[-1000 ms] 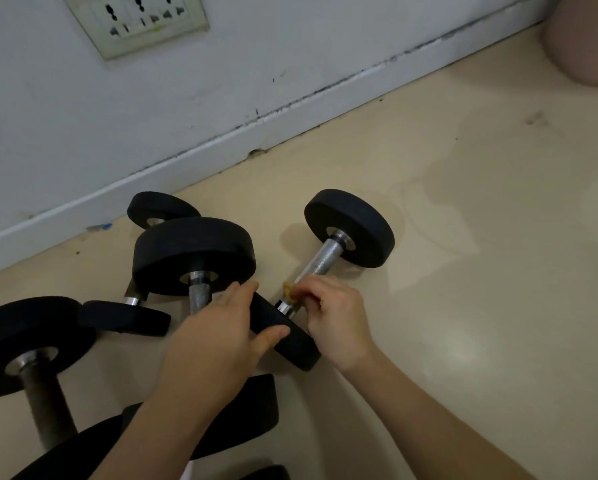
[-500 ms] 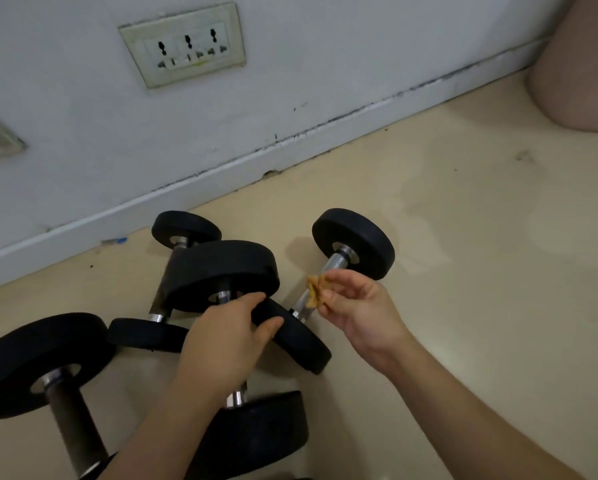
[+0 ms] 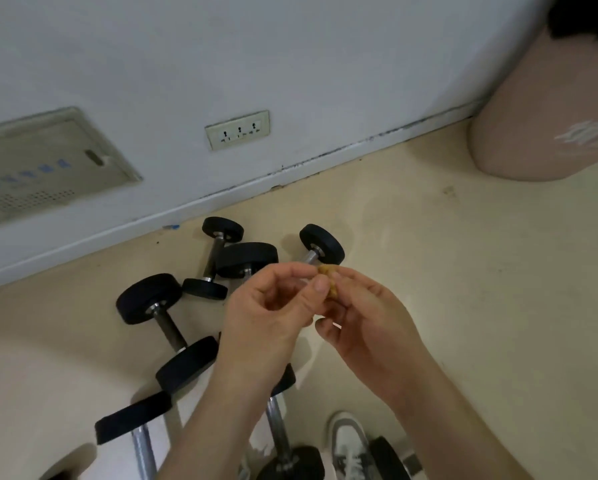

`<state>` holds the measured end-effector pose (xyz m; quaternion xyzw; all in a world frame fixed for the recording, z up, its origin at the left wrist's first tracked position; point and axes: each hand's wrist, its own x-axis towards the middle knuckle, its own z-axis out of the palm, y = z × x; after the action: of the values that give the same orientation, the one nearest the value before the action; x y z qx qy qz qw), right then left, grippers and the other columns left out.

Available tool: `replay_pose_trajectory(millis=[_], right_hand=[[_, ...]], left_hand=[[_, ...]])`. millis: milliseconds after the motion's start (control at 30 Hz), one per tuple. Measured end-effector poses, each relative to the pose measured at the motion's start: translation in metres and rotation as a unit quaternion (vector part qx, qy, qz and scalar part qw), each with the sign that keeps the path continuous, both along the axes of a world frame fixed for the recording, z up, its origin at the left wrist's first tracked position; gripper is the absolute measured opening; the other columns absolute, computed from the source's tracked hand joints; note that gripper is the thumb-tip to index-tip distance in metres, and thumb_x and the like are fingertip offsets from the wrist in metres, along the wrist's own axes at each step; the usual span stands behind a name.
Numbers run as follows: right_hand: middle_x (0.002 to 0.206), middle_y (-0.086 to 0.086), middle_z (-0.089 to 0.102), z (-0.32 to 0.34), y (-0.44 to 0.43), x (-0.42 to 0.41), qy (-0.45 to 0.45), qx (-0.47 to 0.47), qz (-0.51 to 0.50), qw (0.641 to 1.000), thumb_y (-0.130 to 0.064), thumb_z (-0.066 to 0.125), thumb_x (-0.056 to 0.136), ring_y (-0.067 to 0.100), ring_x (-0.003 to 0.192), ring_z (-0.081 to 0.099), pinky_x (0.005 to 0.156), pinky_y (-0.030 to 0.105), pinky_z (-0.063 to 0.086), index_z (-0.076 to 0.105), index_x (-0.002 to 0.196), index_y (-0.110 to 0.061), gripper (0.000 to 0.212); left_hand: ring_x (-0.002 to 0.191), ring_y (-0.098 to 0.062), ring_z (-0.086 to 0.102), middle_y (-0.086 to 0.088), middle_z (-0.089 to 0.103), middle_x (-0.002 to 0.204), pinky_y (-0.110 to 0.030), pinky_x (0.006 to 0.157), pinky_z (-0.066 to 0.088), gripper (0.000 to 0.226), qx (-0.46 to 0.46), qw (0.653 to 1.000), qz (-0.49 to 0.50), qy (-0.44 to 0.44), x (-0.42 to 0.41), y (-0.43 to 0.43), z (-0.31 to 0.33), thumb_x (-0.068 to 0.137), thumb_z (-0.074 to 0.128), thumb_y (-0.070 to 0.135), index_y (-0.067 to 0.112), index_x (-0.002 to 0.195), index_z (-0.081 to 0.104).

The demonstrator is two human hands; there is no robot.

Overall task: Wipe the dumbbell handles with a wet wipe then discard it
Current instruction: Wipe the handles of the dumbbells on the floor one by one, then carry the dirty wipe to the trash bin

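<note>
Wet wipe, browned and crumpled, is being pinched between left hand and right hand above the dumbbells, best balled tight before a toss toward the pink bin.

You look down on at least five dumbbells, one wipe, two hands, left hand and right hand, one shoe, one wall outlet, one pink bin.

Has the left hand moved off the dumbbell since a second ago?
Yes. The left hand left the dumbbell and now pinches the wet wipe above it.
</note>
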<state>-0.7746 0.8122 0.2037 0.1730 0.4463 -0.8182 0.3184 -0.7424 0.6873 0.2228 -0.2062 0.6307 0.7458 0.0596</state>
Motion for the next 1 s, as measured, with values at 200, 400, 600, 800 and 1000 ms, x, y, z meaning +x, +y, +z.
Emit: replay_pose_trajectory(millis=[200, 400, 600, 800, 1000], right_hand=[[0.085, 0.01, 0.068, 0.144, 0.025, 0.033, -0.043, 0.021, -0.036, 0.998, -0.017, 0.055, 0.091, 0.015, 0.068, 0.062, 0.056, 0.023, 0.05, 0.067, 0.103, -0.006, 0.021], [0.077, 0.012, 0.068, 0.251, 0.056, 0.092, -0.017, 0.033, -0.071, 0.997, 0.007, 0.043, 0.088, 0.021, 0.066, 0.065, 0.055, 0.023, 0.052, 0.065, 0.091, -0.009, 0.027], [0.089, 0.007, 0.069, 0.31, 0.095, 0.168, 0.026, 0.115, 0.004, 0.993, -0.033, 0.054, 0.091, 0.02, 0.078, 0.065, 0.064, 0.03, 0.049, 0.066, 0.105, -0.01, 0.029], [0.089, 0.008, 0.065, 0.367, 0.16, 0.224, 0.11, 0.124, -0.024, 0.986, 0.008, 0.062, 0.081, 0.02, 0.081, 0.06, 0.069, 0.027, 0.047, 0.066, 0.104, -0.013, 0.032], [0.086, 0.008, 0.066, 0.4, 0.258, 0.254, 0.153, 0.249, -0.148, 0.945, 0.008, 0.062, 0.081, 0.016, 0.074, 0.064, 0.067, 0.023, 0.049, 0.063, 0.106, -0.013, 0.032]], left_hand=[[0.073, -0.022, 0.063, -0.01, 0.069, 0.079, -0.033, 0.074, 0.057, 0.014, 0.089, 0.987, 0.13, -0.03, 0.041, 0.023, 0.127, 0.083, 0.065, 0.003, 0.014, 0.082, 0.073], [0.081, -0.019, 0.064, -0.008, 0.068, 0.086, -0.028, 0.072, 0.056, 0.02, 0.162, 0.982, 0.102, 0.007, 0.099, 0.042, 0.227, 0.088, 0.055, 0.001, 0.012, 0.098, 0.068], [0.074, -0.011, 0.059, -0.001, 0.058, 0.076, -0.023, 0.067, 0.051, 0.022, 0.023, 0.999, 0.017, 0.038, 0.155, 0.069, 0.276, 0.092, 0.056, 0.001, 0.018, 0.098, 0.069], [0.074, -0.012, 0.058, -0.004, 0.063, 0.084, -0.022, 0.068, 0.048, 0.026, 0.018, 0.994, -0.105, 0.037, 0.191, 0.12, 0.337, 0.083, 0.068, 0.004, 0.02, 0.103, 0.071], [0.066, -0.006, 0.052, 0.008, 0.061, 0.072, -0.021, 0.063, 0.047, 0.023, -0.187, 0.943, -0.27, 0.052, 0.207, 0.219, 0.384, 0.087, 0.065, 0.015, 0.033, 0.101, 0.07]])
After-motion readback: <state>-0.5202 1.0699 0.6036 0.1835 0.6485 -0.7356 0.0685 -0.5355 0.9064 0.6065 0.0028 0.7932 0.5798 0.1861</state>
